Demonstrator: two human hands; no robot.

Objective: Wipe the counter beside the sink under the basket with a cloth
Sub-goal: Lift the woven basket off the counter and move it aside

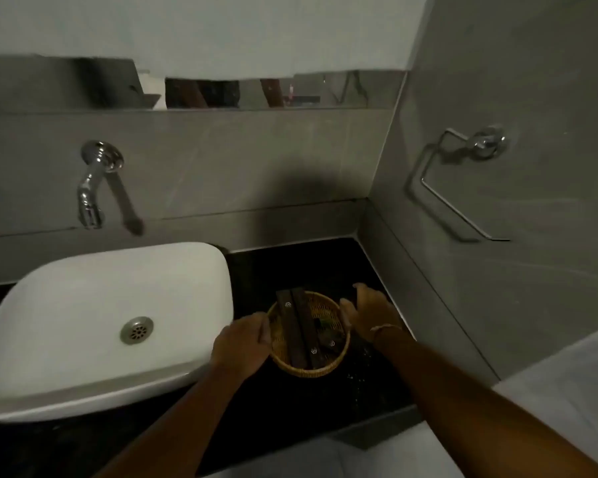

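Observation:
A round woven basket (320,369) sits on the black counter (304,267) just right of the white sink (101,288). Dark flat packets (299,326) lie inside it. My left hand (240,341) grips the basket's left rim. My right hand (368,313) holds the right rim, thumb over the edge. I cannot tell whether the basket rests on the counter or is slightly lifted. No cloth is visible.
A chrome wall tap (92,191) hangs above the sink. A metal towel ring (460,188) is fixed to the right wall. A mirror strip (256,91) runs along the back wall. The counter ends against the right wall close to the basket.

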